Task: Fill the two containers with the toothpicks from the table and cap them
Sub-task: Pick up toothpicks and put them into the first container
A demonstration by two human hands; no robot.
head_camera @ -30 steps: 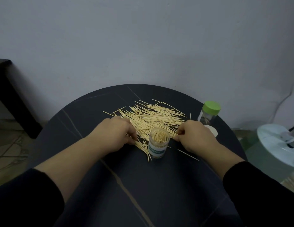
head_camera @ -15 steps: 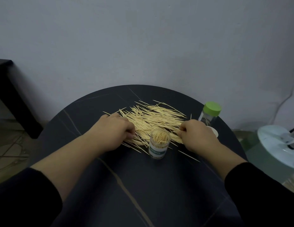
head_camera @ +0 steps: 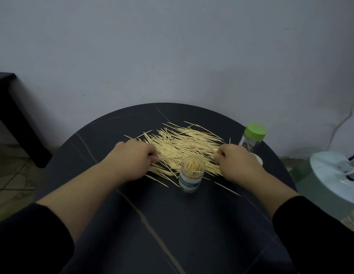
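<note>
A heap of loose toothpicks (head_camera: 182, 143) lies spread across the round dark table (head_camera: 152, 224). In front of the heap stands an uncapped clear container (head_camera: 191, 179), packed with upright toothpicks. A second clear container with a green cap (head_camera: 252, 138) stands at the table's right edge. A white lid (head_camera: 258, 160) lies beside it, partly hidden by my right hand. My left hand (head_camera: 132, 161) rests on the heap's left side, fingers curled and pinching toothpicks. My right hand (head_camera: 238, 163) is curled at the heap's right side, pinching toothpicks between thumb and fingers.
A grey wall rises right behind the table. A dark piece of furniture (head_camera: 12, 115) stands at the left on the floor. A white round fan base (head_camera: 334, 175) sits on the floor at the right. Single toothpicks (head_camera: 227, 188) lie near the front container.
Both hands have shifted slightly away from me over the heap. Toothpicks that lay left of the open container have been drawn up toward my left hand.
</note>
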